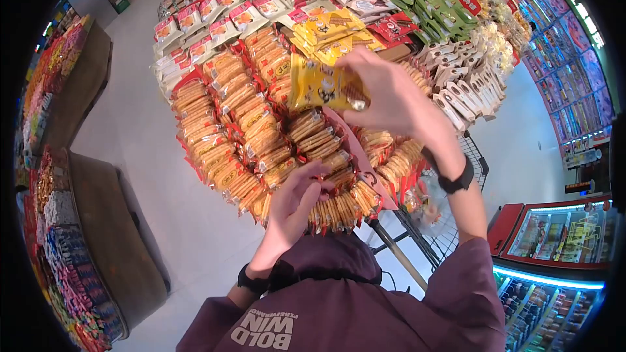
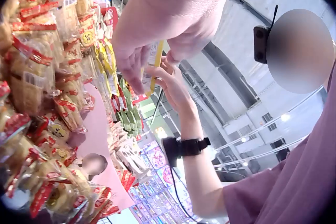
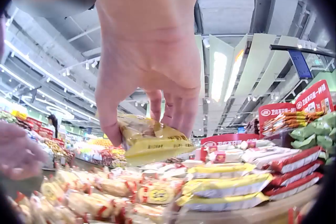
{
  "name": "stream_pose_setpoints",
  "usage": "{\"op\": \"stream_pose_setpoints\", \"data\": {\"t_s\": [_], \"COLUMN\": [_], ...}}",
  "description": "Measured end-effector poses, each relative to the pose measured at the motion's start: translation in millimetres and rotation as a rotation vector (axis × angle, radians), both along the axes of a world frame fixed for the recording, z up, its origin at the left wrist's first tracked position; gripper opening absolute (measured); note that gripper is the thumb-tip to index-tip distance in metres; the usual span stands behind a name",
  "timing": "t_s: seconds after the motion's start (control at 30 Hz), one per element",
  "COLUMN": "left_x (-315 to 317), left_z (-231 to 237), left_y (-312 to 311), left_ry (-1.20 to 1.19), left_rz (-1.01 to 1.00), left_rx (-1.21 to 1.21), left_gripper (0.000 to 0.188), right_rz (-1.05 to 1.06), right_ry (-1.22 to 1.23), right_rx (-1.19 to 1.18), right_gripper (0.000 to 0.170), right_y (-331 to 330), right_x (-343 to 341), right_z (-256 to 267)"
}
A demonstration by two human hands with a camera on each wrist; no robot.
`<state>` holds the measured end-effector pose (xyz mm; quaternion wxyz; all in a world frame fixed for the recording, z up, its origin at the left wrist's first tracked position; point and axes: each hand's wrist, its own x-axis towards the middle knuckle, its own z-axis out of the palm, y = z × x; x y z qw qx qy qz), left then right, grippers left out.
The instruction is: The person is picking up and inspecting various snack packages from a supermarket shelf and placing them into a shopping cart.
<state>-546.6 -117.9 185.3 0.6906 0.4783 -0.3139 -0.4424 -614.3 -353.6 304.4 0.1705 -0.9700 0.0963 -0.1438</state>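
Observation:
My right hand (image 1: 385, 88) grips a yellow snack packet (image 1: 319, 85) by one end, above the display of packaged snacks. From the right wrist view, the thumb and fingers close round the yellow packet (image 3: 152, 140), which hangs below the palm. Lower down, my left hand (image 1: 297, 202) hovers with loosely bent fingers near the wrapped biscuits (image 1: 336, 179) at the front of the display; nothing is in it. In the left wrist view the left hand (image 2: 168, 19) partly covers the packet (image 2: 153, 66) held by the right hand (image 2: 176, 85) beyond.
Stacks of matching yellow packets (image 1: 332, 29) lie behind, beside red packets (image 1: 391, 26) and green packets (image 1: 427, 10). White packets (image 1: 189, 19) fill the back left. A wire cart (image 1: 437, 228) stands at the right, near a lit freezer (image 1: 561, 234). Another snack stand (image 1: 111, 234) is at left.

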Motion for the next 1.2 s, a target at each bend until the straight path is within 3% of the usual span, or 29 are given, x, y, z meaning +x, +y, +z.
{"op": "stream_pose_setpoints", "data": {"t_s": [0.07,0.3,0.4,0.43,0.53,0.6,0.8,0.9,1.0,1.13,1.2], "left_x": [-4,-31,-35,-35,-44,-52,-72,-73,-71,-75,-72], "left_z": [0,-1,1,8,20,25,23,13,3,4,-1], "left_y": [-10,-28,-30,-29,-29,-28,-24,-19,-16,-16,-18], "left_ry": [0.049,0.102,0.050,0.044,-0.018,-0.103,-0.040,-0.107,-0.349,-0.250,-0.323], "left_rz": [-0.006,0.081,0.047,0.015,-0.014,-0.008,0.061,0.085,0.108,0.087,0.084], "left_rx": [-0.063,0.047,0.025,0.042,0.078,0.111,0.010,0.000,-0.087,-0.141,-0.179], "left_gripper": [0.045,0.030,0.029,0.030,0.030,0.030,0.037,0.035,0.037,0.037,0.039], "right_rz": [-0.004,-0.255,-0.276,-0.338,-0.323,-0.331,-0.362,-0.302,-0.186,-0.060,-0.004], "right_ry": [-0.107,-0.183,-0.255,-0.132,-0.361,-0.400,-0.498,-0.457,-0.542,-0.537,-0.590], "right_rx": [-0.053,0.173,0.678,0.777,1.122,1.177,1.305,1.162,1.125,1.181,1.143], "right_gripper": [0.056,0.062,0.060,0.055,0.049,0.048,0.048,0.045,0.042,0.046,0.047], "right_y": [30,99,101,99,101,103,104,104,108,104,101], "right_x": [-16,-70,-96,-105,-120,-128,-144,-153,-156,-161,-159], "right_z": [-22,-64,-74,-56,-77,-79,-85,-102,-108,-107,-112]}}
